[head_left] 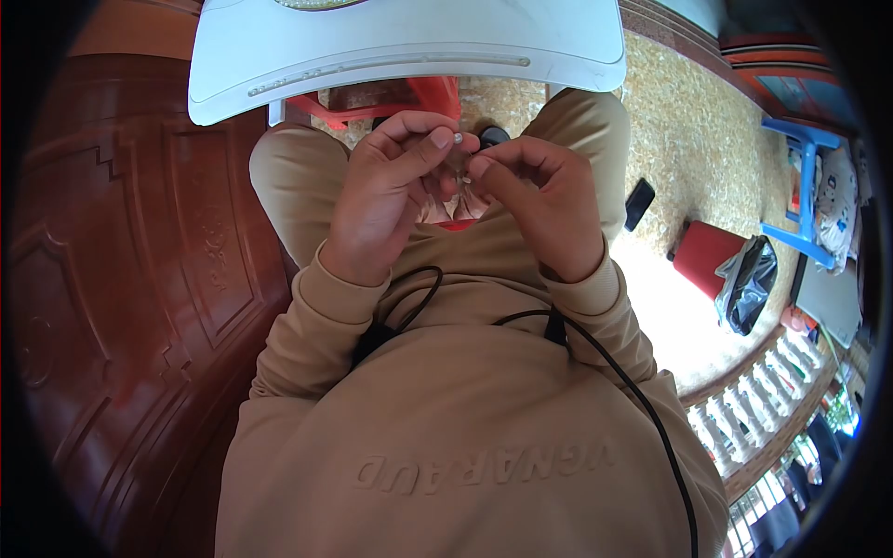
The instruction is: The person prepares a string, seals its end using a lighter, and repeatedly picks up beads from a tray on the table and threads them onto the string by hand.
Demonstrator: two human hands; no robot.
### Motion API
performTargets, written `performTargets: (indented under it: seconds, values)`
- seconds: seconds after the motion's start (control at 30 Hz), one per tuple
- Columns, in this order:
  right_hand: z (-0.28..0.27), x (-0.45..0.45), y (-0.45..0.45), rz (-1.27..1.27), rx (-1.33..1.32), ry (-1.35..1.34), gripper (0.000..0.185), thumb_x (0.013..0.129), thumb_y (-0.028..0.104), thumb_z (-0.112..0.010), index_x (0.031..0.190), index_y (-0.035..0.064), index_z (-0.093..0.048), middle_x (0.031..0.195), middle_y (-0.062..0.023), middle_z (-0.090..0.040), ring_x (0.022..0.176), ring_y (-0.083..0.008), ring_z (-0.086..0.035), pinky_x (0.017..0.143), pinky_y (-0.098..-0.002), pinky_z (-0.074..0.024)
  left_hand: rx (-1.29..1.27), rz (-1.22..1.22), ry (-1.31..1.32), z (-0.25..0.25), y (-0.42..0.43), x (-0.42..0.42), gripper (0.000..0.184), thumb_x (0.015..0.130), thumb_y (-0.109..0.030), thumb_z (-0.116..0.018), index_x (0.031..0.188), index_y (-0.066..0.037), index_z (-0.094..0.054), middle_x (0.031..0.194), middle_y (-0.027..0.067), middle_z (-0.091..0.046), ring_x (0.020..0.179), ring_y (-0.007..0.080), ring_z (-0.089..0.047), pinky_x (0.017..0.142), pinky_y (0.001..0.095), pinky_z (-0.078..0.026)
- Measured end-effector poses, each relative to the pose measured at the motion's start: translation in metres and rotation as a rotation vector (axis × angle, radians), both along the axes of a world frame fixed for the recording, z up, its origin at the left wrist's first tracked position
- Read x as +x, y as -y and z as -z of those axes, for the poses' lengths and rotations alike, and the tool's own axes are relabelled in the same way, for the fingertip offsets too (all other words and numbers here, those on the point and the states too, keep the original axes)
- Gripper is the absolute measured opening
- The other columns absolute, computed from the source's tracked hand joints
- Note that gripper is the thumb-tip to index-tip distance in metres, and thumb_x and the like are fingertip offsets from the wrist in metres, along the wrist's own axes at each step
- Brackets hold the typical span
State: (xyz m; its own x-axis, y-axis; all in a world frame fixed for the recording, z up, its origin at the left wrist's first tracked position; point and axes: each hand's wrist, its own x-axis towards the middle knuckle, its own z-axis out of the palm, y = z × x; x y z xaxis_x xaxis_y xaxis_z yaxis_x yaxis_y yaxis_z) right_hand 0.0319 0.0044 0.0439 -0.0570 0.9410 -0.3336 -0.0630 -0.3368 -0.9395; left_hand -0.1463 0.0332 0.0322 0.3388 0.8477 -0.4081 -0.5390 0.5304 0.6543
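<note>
My left hand (pixel 387 191) is raised above my lap, its thumb and forefinger pinched on a small pale bead (pixel 457 138). Just right of it, my right hand (pixel 549 195) has thumb and forefinger pressed together on something too small to make out. Another tiny pale piece (pixel 466 180) shows between the two hands. Whether a thread joins these pieces cannot be seen. Both hands are close together in front of the white table (pixel 400 79), lower than its near edge.
Along the table's near edge runs a slot (pixel 391 74) with several small beads. A red stool (pixel 433 96) stands under it. A brown carved wooden panel (pixel 139 279) is at left. On the floor at right lie a phone (pixel 639 205), a red bin (pixel 709 256) and a blue stool (pixel 807 186).
</note>
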Motion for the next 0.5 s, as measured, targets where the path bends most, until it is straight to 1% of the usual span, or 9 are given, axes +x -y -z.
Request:
performTargets:
  seconds: [0.1,0.23,0.27,0.4,0.5]
  values:
    - [0.000,0.000,0.000,0.001,0.003,0.013,0.008,0.088,0.003,-0.069,0.091,-0.0053,-0.070,0.076,-0.0084,-0.068,0.067,-0.0121,-0.059,0.064,-0.0207,-0.0485,0.012,0.005,-0.003,0.001,0.000,0.000,0.015,0.098,-0.009,-0.063,0.111,-0.002,-0.064,0.104,0.0145,-0.072,0.065,0.0114,-0.059,0.060,0.0214,-0.050]
    - [0.006,-0.003,0.001,0.057,0.015,-0.022,0.011,0.084,0.007,-0.072,0.087,-0.0033,-0.074,0.067,-0.0018,-0.065,0.058,-0.0052,-0.049,0.053,-0.0175,-0.0390,0.069,0.017,-0.111,-0.003,0.000,0.001,0.014,0.096,-0.006,-0.064,0.109,-0.001,-0.065,0.102,0.0139,-0.072,0.069,0.0111,-0.060,0.061,0.0215,-0.050]
    - [0.005,-0.003,0.000,0.058,0.016,-0.021,0.011,0.084,0.007,-0.072,0.087,-0.0033,-0.074,0.067,-0.0018,-0.065,0.058,-0.0052,-0.049,0.053,-0.0175,-0.0390,0.069,0.018,-0.111,-0.004,0.000,0.001,0.014,0.096,-0.006,-0.064,0.109,-0.001,-0.065,0.102,0.0139,-0.072,0.069,0.0111,-0.060,0.061,0.0215,-0.050]
    - [0.001,0.001,-0.001,-0.047,0.003,0.160,0.009,0.087,0.005,-0.071,0.090,-0.0039,-0.073,0.073,-0.0053,-0.068,0.065,-0.0093,-0.058,0.063,-0.0192,-0.0473,0.316,0.044,-0.420,-0.010,-0.003,0.002,0.010,0.093,0.000,-0.065,0.103,0.001,-0.068,0.095,0.0114,-0.073,0.071,0.0096,-0.062,0.068,0.0208,-0.051]
    - [0.001,0.001,-0.001,-0.058,0.007,0.164,0.010,0.086,0.005,-0.072,0.091,-0.0036,-0.073,0.073,-0.0048,-0.069,0.064,-0.0088,-0.058,0.063,-0.0190,-0.0472,0.306,0.049,-0.436,-0.012,-0.004,0.001,0.011,0.092,0.001,-0.064,0.101,0.001,-0.069,0.093,0.0102,-0.072,0.073,0.0095,-0.062,0.070,0.0209,-0.051]
